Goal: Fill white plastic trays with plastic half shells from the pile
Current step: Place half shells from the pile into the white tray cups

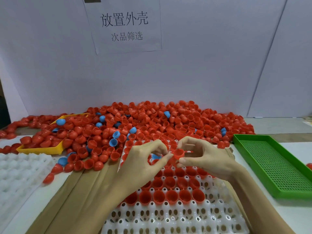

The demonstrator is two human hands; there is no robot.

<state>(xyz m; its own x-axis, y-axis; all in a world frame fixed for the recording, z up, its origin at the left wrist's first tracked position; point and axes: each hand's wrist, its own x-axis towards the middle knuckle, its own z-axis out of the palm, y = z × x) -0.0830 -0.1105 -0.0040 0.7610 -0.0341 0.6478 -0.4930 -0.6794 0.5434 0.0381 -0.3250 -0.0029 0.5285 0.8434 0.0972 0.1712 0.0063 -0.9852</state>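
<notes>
**One shell held over a half-filled tray**

We pinch a red half shell [179, 153] between both hands, left hand [143, 164] and right hand [204, 157], above the white tray [168, 215], probably turning it cup-up. The pile [143, 122] sits within reach behind.

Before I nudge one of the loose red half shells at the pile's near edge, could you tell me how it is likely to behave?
A loose red half shell would probably roll or rock, since its outside is domed. It looks thin and hollow, so likely very light and quick to skid on the smooth table. The right hand holds a red shell by its fingertips alone, which suggests little weight.
</notes>
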